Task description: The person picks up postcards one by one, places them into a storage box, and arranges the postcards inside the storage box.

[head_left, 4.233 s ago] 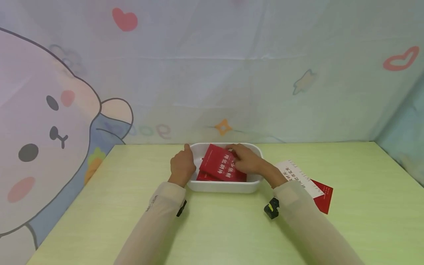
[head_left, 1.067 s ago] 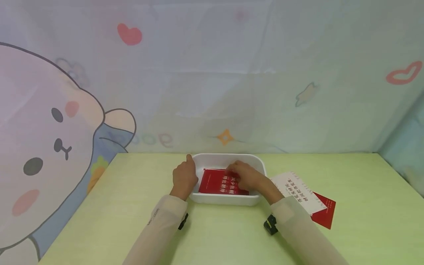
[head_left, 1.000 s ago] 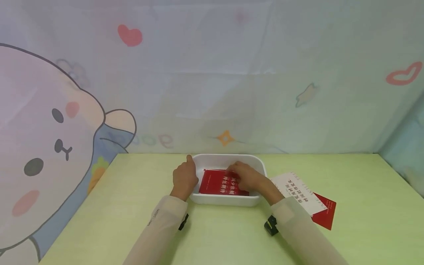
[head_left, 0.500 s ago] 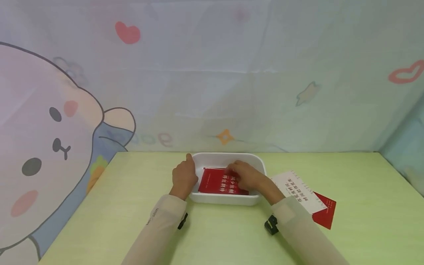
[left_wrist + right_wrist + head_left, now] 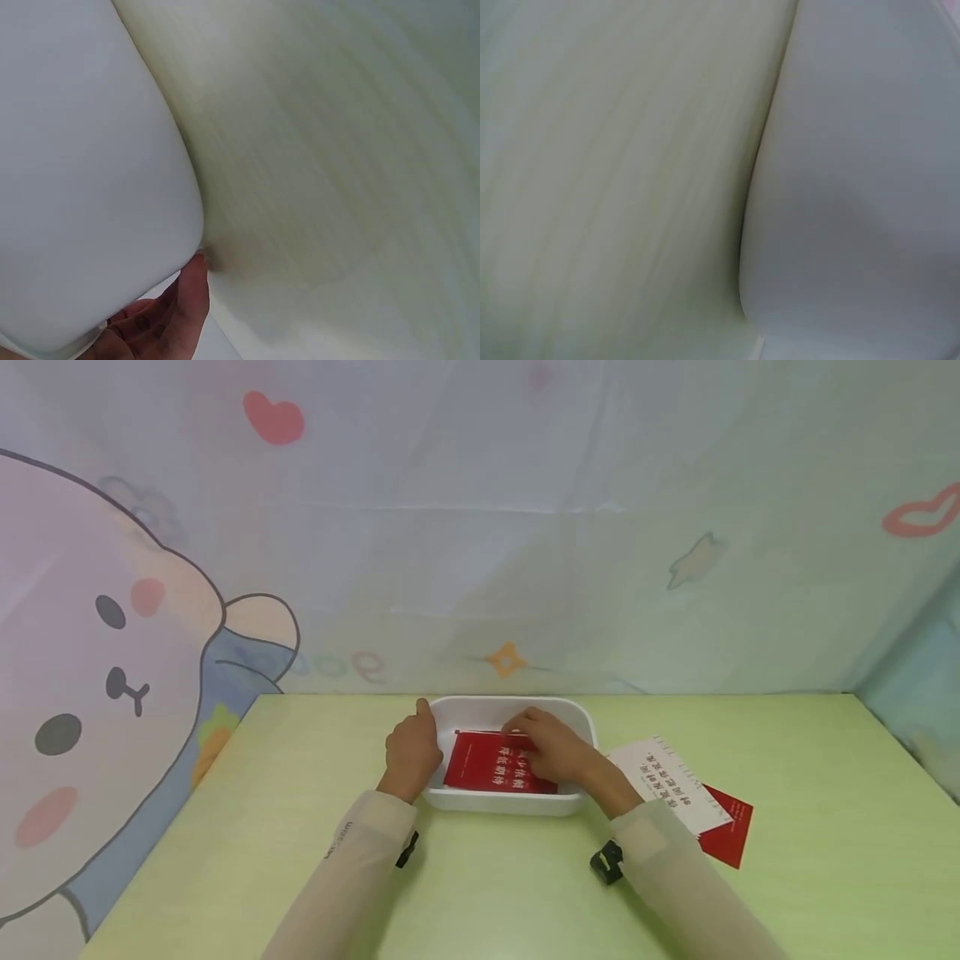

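In the head view, a white plastic box [image 5: 501, 802] stands near the back of the table. My left hand [image 5: 412, 750] grips its left end, thumb up along the rim; the left wrist view shows the fingers [image 5: 193, 292] at the corner of the box wall. A red card [image 5: 472, 764] with white Chinese characters lies in the box, a white edge showing along its far side. My right hand [image 5: 553, 747] is over the card's right part, fingers loosely bent and spread above its far edge. The right wrist view shows only box wall [image 5: 840, 187] and table.
Right of the box, a white card [image 5: 670, 785] with printed characters partly overlaps another red card [image 5: 729, 833] on the pale yellow-green table [image 5: 510, 893]. Close behind the table hangs a cartoon-printed cloth [image 5: 465, 527]. Small dark devices [image 5: 607, 862] sit at the wrists.
About four seconds ago the red card was raised and tilted in my right hand; it now lies flat in the box. Since then my right fingers have spread slightly; my left hand keeps its grip.
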`<state>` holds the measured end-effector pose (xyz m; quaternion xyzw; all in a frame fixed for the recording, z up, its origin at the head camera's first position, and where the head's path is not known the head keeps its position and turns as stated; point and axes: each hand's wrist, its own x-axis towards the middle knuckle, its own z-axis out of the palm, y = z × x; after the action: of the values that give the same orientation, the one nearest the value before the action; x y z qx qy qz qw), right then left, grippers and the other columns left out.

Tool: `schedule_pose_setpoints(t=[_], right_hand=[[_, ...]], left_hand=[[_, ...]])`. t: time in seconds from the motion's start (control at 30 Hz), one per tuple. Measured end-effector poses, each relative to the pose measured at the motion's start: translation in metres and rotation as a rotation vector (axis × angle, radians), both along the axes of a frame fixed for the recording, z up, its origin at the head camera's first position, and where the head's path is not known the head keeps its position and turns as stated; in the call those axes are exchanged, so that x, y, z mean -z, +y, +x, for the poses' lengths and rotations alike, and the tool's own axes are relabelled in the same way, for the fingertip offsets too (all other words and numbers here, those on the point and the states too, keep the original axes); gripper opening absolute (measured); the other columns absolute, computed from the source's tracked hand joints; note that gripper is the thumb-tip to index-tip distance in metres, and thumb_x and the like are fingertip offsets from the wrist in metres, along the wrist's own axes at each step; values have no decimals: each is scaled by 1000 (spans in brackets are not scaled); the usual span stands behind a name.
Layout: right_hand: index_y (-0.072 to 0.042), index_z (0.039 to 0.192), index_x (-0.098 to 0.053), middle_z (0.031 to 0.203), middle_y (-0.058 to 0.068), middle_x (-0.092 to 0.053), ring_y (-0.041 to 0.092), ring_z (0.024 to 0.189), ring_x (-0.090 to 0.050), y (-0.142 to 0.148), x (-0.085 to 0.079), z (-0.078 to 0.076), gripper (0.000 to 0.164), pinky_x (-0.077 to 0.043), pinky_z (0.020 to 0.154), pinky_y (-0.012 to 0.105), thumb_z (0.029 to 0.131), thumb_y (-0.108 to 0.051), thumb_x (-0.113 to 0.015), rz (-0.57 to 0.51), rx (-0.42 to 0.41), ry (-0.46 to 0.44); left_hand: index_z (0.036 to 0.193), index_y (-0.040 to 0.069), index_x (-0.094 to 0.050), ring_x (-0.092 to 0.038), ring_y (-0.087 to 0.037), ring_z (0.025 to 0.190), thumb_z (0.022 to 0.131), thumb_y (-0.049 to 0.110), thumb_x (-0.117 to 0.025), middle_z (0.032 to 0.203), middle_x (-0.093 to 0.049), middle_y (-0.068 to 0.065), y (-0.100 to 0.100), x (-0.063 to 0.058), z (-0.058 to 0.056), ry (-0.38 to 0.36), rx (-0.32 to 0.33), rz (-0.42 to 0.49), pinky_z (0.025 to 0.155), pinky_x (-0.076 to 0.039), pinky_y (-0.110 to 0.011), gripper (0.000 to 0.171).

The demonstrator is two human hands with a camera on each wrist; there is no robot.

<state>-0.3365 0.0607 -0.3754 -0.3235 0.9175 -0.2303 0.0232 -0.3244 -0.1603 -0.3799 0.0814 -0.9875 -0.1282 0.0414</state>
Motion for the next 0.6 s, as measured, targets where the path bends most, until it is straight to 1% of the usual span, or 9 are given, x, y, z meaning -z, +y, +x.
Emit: schedule_pose_setpoints(t=[0.13, 0.23, 0.33, 0.5, 0.6], right_hand=[[-8, 121, -63, 127, 13, -59, 30, 119, -55, 1, 1, -2, 37, -48, 105, 47, 86, 2, -63, -49, -2, 47], [-7, 121, -63, 125, 14, -60, 30, 117, -57, 1, 2, -1, 33, -49, 103, 47, 89, 0, -61, -99, 0, 80], [-6, 122, -62, 123, 14, -60, 29, 114, -59, 1, 0, 1, 32, -51, 100, 46, 91, -3, -60, -140, 20, 111], [-11, 123, -63, 121, 9, -62, 25, 110, -61, 1, -6, 5, 31, -53, 96, 44, 92, -12, -64, -129, 88, 153], [-12, 120, -65, 116, 6, -65, 23, 107, -61, 2, -8, 7, 29, -53, 95, 43, 91, -18, -67, -101, 111, 204]], left_hand=[[124, 0, -44, -71, -34, 81, 83, 3, -68, 94, -69, -21, 1, -1, -1, -23, -4, 21, 67, -58, -45, 48], [126, 0, -43, -71, -34, 81, 82, 3, -69, 94, -69, -21, 0, 0, 0, -27, -3, 26, 68, -58, -45, 51], [129, -1, -43, -71, -34, 81, 83, 4, -69, 95, -69, -20, 0, 1, 0, -25, -2, 20, 68, -59, -45, 54], [128, 0, -44, -71, -33, 79, 83, 5, -70, 93, -69, -20, -1, 2, -2, -18, 1, 12, 68, -59, -44, 52], [127, 0, -45, -71, -33, 79, 83, 4, -69, 93, -69, -19, 0, 2, -2, -19, -2, 15, 69, -59, -44, 50]])
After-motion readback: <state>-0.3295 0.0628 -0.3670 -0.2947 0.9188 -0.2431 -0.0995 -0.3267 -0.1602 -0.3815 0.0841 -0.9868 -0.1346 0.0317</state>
